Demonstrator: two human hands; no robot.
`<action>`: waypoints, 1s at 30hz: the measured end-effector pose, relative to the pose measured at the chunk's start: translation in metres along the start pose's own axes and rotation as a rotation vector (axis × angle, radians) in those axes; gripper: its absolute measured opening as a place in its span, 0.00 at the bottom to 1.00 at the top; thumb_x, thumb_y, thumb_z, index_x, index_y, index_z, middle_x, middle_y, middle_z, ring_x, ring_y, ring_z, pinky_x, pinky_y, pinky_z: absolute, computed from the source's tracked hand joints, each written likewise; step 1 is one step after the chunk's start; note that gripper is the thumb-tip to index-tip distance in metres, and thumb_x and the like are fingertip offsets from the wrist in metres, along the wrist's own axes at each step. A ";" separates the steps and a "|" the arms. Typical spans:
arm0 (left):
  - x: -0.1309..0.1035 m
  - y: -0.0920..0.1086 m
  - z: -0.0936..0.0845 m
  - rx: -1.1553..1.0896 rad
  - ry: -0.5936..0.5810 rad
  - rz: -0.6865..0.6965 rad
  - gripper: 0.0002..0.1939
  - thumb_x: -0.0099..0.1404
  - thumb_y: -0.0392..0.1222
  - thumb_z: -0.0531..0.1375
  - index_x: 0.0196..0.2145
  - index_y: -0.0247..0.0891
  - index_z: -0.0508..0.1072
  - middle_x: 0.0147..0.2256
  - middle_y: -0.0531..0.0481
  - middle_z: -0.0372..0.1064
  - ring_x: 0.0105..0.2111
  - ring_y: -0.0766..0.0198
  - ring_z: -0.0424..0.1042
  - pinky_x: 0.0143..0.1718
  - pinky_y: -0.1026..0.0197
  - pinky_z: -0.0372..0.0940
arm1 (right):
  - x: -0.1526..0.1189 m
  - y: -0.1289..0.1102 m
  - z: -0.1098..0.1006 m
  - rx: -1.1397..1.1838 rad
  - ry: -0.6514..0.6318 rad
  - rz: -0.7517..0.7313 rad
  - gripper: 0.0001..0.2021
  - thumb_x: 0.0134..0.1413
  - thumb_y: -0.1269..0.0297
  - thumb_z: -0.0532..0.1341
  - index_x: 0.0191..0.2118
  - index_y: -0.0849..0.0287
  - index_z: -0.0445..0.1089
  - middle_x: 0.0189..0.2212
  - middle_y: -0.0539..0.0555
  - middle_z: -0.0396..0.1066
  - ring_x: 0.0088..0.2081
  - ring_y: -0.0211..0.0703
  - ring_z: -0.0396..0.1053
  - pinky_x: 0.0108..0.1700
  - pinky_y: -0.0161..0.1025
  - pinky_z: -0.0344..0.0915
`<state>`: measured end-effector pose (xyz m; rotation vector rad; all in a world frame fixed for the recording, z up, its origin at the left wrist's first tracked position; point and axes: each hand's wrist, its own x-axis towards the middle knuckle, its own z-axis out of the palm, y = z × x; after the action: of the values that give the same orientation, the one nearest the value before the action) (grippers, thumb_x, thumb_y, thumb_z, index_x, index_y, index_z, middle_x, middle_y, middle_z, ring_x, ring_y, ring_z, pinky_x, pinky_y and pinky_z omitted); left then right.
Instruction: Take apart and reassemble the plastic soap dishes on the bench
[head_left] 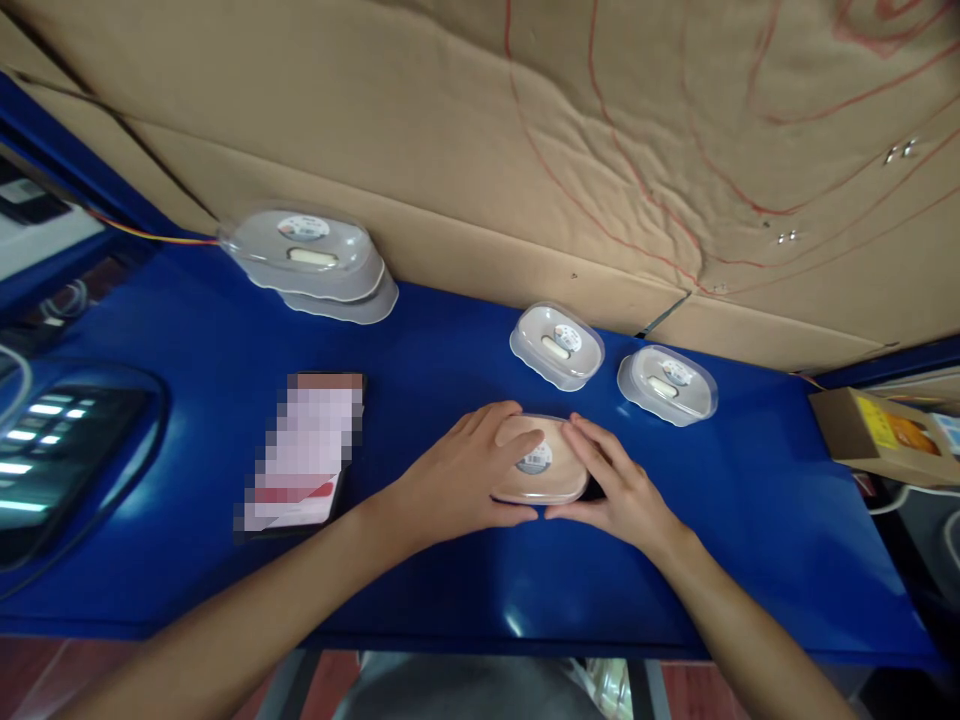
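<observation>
Between my hands, over the blue table, is a small rounded plastic container, pinkish-beige, with a round barcode label facing up. My left hand is closed around its left side, one finger lying across the top near the label. On the right side, my right hand grips the edge, fingertips at the upper right corner and thumb low at the front. Behind stand two small clear-lidded containers, one at the centre and one to the right, each with a label and a white oblong piece on top.
Larger clear-lidded containers are stacked at the back left. A phone with a blurred screen lies left of my hands. A dark glossy device with a cable sits far left, and a cardboard box far right. Cardboard walls the back.
</observation>
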<state>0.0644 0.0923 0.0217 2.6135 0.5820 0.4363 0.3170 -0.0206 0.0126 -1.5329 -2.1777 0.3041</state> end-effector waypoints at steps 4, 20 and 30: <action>0.001 0.003 0.000 0.035 0.007 -0.004 0.39 0.55 0.57 0.76 0.58 0.42 0.68 0.62 0.36 0.65 0.64 0.37 0.66 0.62 0.37 0.65 | -0.002 -0.003 0.003 -0.013 -0.020 0.092 0.57 0.56 0.41 0.71 0.79 0.44 0.35 0.69 0.63 0.61 0.68 0.66 0.66 0.64 0.57 0.73; 0.001 0.006 -0.008 0.105 -0.039 0.039 0.49 0.59 0.58 0.75 0.71 0.52 0.58 0.66 0.34 0.61 0.65 0.37 0.64 0.60 0.38 0.67 | 0.001 -0.001 0.009 0.122 -0.115 0.181 0.57 0.57 0.39 0.70 0.78 0.50 0.34 0.71 0.69 0.55 0.71 0.70 0.58 0.68 0.68 0.64; 0.002 0.006 -0.010 0.194 -0.073 0.067 0.50 0.60 0.60 0.73 0.72 0.49 0.55 0.65 0.31 0.61 0.63 0.36 0.66 0.59 0.39 0.66 | -0.002 -0.004 0.008 0.095 -0.081 0.152 0.51 0.63 0.40 0.66 0.78 0.47 0.33 0.73 0.66 0.55 0.72 0.65 0.58 0.69 0.64 0.64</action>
<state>0.0641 0.0913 0.0332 2.8276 0.5374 0.3171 0.3100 -0.0230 0.0073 -1.6612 -2.0786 0.5196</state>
